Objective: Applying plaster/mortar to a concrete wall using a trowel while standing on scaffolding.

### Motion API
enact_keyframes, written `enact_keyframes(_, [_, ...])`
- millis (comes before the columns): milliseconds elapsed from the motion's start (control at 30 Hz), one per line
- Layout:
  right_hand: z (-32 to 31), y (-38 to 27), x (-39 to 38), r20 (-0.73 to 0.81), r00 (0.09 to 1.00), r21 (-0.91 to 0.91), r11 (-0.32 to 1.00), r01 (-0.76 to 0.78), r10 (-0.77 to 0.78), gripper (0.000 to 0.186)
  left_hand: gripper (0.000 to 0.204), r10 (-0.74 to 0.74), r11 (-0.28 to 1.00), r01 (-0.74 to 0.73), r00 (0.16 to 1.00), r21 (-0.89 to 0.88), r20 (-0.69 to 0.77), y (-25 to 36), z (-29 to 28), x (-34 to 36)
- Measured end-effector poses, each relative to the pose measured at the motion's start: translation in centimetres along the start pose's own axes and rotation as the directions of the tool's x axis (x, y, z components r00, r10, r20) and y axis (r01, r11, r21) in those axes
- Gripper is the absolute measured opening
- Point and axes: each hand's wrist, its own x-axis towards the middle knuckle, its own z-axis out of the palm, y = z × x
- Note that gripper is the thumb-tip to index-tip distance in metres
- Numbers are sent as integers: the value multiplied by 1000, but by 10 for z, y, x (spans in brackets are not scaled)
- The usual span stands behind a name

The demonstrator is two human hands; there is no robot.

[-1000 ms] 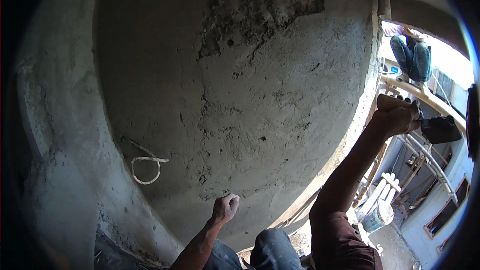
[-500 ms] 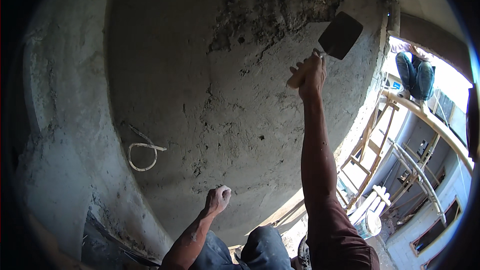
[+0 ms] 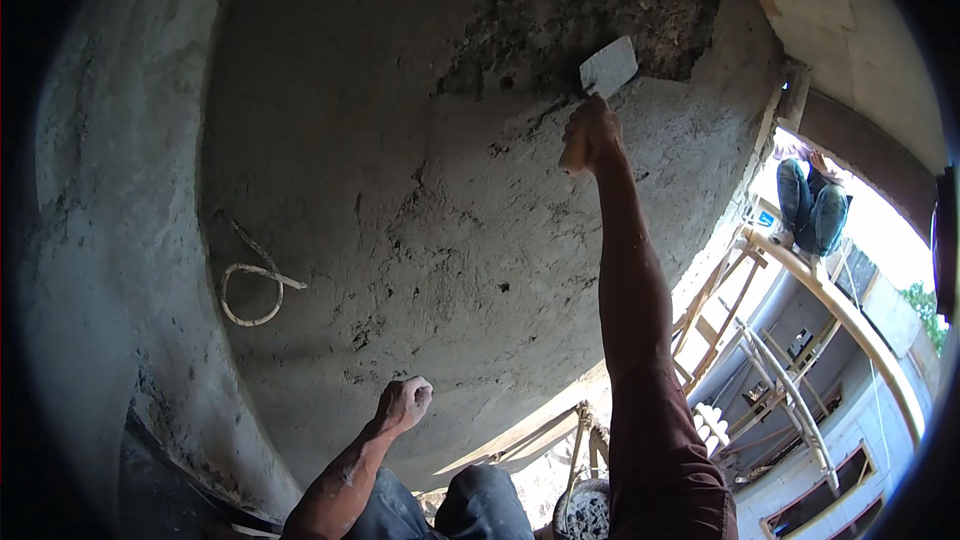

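Observation:
Up against the grey plastered wall (image 3: 330, 140), my right hand (image 3: 597, 130) grips a trowel (image 3: 609, 67) by its wooden handle. Its flat, light grey blade points up and right, at the lower edge of a dark, rough patch (image 3: 600, 0) of wall. Whether the blade touches the wall I cannot tell. Low in front of my knees, my left hand (image 3: 405, 402) is closed in a fist, dusted pale, with nothing showing in it. A looped pale cable or tube (image 3: 255, 295) sticks out of the wall to its left.
A bucket (image 3: 583, 512) of grey mortar stands beside my right knee. Wooden poles and scaffolding (image 3: 790, 380) lie to the right. Another person (image 3: 812, 205) sits on a curved pole there. At left, a smooth concrete column (image 3: 130, 220) borders the wall.
My right hand has moved the trowel left, and its blade has turned from dark to light. My left fist stays low. The view has shifted, bringing the mortar bucket into sight.

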Motion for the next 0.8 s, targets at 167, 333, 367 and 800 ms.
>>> enact_keyframes(167, [70,0,-2,-15,1000,-51,999,12,-13,33,9,-26,997,25,1000,-71,-10,7,4,3])
enact_keyframes(333, [94,0,-5,9,1000,-118,993,15,-14,29,4,71,993,-70,997,-98,10,24,18,6])
enact_keyframes(367, [94,3,1,47,999,-137,990,33,-27,28,4,98,990,-95,995,-109,21,29,22,7])
enact_keyframes(800, [136,-1,-35,173,984,-610,781,134,-34,37,11,161,977,-151,985,-150,58,77,25,10])
